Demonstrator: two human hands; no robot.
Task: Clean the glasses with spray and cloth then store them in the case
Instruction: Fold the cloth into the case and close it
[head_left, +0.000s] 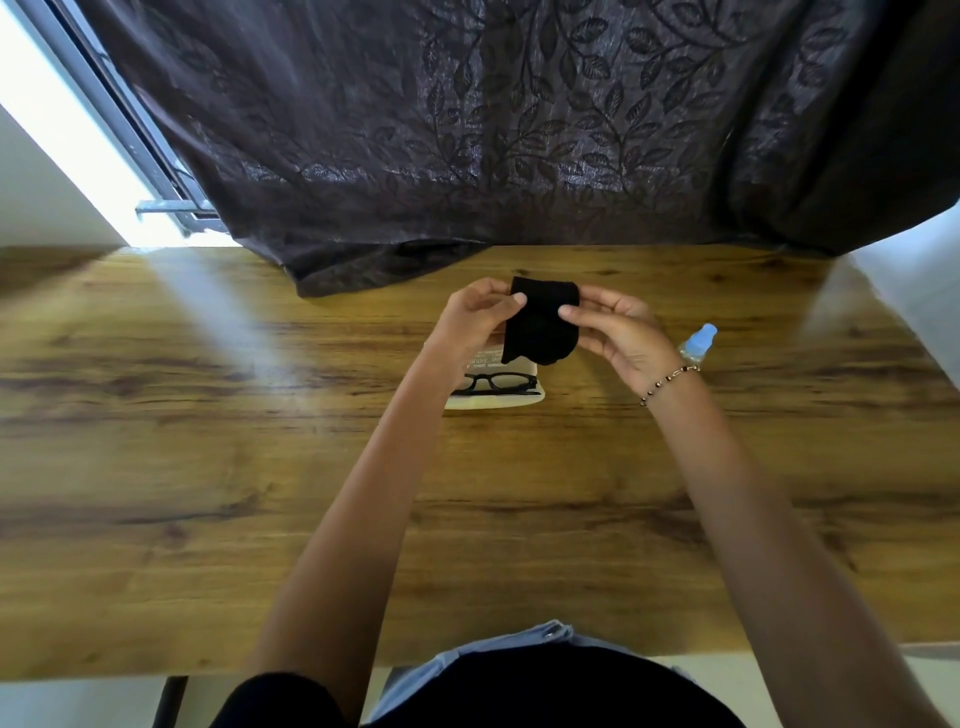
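Both hands hold a black cloth (543, 325) up above the wooden table (208, 467). My left hand (475, 317) pinches its upper left corner and my right hand (621, 330) pinches its right edge. Below the cloth, black-framed glasses (496, 383) lie on a cream-coloured case (493, 402), whose far part is hidden behind the cloth and my left hand. A small spray bottle with a light blue cap (698, 343) lies just right of my right wrist.
A dark leaf-patterned curtain (493, 130) hangs at the far side and drapes onto the table's far edge (363, 275). A bright window frame (156, 171) is at the upper left. A beaded bracelet (670, 382) circles my right wrist.
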